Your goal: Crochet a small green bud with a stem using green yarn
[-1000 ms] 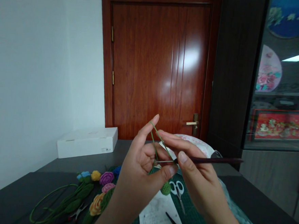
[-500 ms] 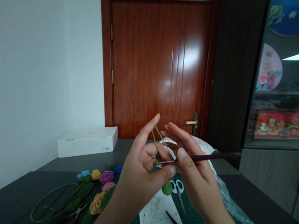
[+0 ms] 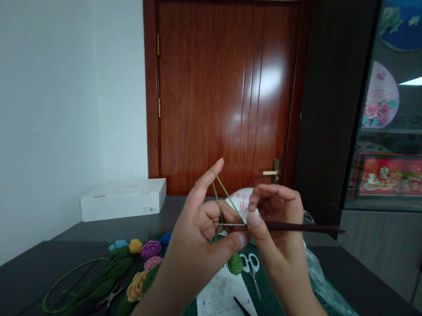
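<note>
My left hand [image 3: 200, 236] is raised before me with the forefinger up, and green yarn [image 3: 223, 192] runs over that fingertip down to the pinch of thumb and fingers. A small green crocheted piece [image 3: 236, 264] hangs just below that pinch. My right hand [image 3: 276, 225] is closed on a dark crochet hook [image 3: 300, 227], which lies level with its metal tip pointing left into the yarn by my left thumb. The right fingers are curled in above the hook.
On the dark table [image 3: 25, 280] lie crocheted flowers [image 3: 142, 264] with green stems, small pliers [image 3: 109, 299], scissors [image 3: 252, 269], a paper sheet [image 3: 218, 303] and a green cutting mat [image 3: 276, 312]. A white box [image 3: 123, 200] sits at the back left. A wooden door [image 3: 223, 91] stands behind.
My right fingers, stretched out before, have curled in above the hook. The hook has swung level, and its tip sits in the yarn by my left thumb. My left hand has stayed put.
</note>
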### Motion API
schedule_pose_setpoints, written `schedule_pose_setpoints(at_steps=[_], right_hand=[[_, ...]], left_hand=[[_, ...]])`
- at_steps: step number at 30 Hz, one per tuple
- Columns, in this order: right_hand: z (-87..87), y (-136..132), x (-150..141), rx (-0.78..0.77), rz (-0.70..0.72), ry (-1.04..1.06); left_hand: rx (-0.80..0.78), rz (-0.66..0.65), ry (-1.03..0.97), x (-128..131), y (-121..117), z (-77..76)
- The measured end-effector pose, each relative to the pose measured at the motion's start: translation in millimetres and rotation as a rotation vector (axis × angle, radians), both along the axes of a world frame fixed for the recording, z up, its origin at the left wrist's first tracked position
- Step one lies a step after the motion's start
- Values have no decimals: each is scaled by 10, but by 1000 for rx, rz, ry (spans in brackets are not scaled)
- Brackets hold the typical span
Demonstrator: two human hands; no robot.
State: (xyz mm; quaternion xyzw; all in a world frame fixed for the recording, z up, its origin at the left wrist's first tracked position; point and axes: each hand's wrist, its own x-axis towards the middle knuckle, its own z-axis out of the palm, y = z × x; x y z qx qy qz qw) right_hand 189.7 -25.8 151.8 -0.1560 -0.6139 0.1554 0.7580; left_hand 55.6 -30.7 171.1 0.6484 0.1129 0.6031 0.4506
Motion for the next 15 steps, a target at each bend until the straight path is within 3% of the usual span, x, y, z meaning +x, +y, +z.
schedule_pose_setpoints(at_steps=[6,9,12,15], right_hand=[[33,48,150,-34,200,-104],[55,70,187,32,201,-158],[39,79,202,171,52,-201],[-23,59,194,360,-287,-247]], left_hand=[[-74,-32,-9,-37,-27,63],[-120,-69,-36,-63,-44,74],[-128,-51,-64,-45,-51,56],[-151,13,-136,19,-53,18]])
